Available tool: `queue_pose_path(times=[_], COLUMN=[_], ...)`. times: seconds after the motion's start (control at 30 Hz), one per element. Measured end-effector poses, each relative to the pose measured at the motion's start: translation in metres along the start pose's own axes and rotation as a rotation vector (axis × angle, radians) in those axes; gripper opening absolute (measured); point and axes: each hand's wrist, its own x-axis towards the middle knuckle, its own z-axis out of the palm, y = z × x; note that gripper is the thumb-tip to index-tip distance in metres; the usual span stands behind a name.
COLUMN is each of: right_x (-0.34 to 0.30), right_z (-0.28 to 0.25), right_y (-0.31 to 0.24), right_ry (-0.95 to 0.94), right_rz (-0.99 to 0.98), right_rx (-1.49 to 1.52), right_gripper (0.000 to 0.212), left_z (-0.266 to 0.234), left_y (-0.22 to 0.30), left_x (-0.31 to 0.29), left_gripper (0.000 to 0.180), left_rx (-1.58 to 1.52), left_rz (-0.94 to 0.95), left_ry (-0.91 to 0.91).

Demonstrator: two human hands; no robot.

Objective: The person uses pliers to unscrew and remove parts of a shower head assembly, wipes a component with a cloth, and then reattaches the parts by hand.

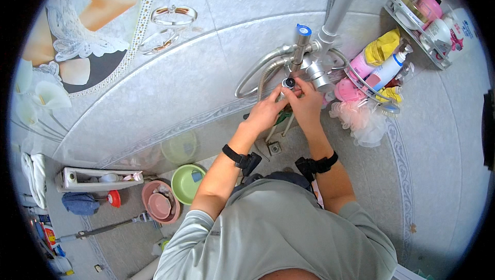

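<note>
Below the chrome shower mixer on the tiled wall, both of my hands are closed around a small chrome fitting with a black end. My left hand pinches it from the left and my right hand from the right, their fingertips almost meeting. Just above the fitting stands a metal handle with a blue cap. A flexible metal hose loops to the left of the mixer. Behind my hands, something green is mostly hidden.
At right, a wire rack holds bottles, with bath puffs hanging below. A corner shelf carries more bottles. Lower left are a green basin, pink basins, a mop and a white rack. A floor drain lies below my hands.
</note>
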Motion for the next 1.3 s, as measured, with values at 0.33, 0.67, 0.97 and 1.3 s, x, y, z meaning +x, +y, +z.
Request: queue_pose_path(times=[0.33,0.67,0.97,1.3], right_x=[-0.008,-0.014,0.003,-0.042], right_z=[-0.011,-0.022,0.014,-0.023], right_y=[0.004,0.017,0.033,0.095], right_ry=[-0.101,-0.098,-0.109,-0.591], right_rz=[0.051,0.099,0.137,0.481], right_rx=[-0.035,0.006,0.297,0.479], right_gripper=[0.05,0.045,0.036,0.027], left_z=[-0.004,0.008,0.02,0.037], left_y=[0.012,0.023,0.037,0.059], left_x=[0.0,-0.013,-0.042,-0.169], left_gripper=[0.057,0.069,0.068,0.034], left_rx=[0.007,0.002,-0.088,-0.005], left_rz=[-0.001,-0.063,-0.22,-0.776], left_ry=[0.013,0.034,0.064,0.233])
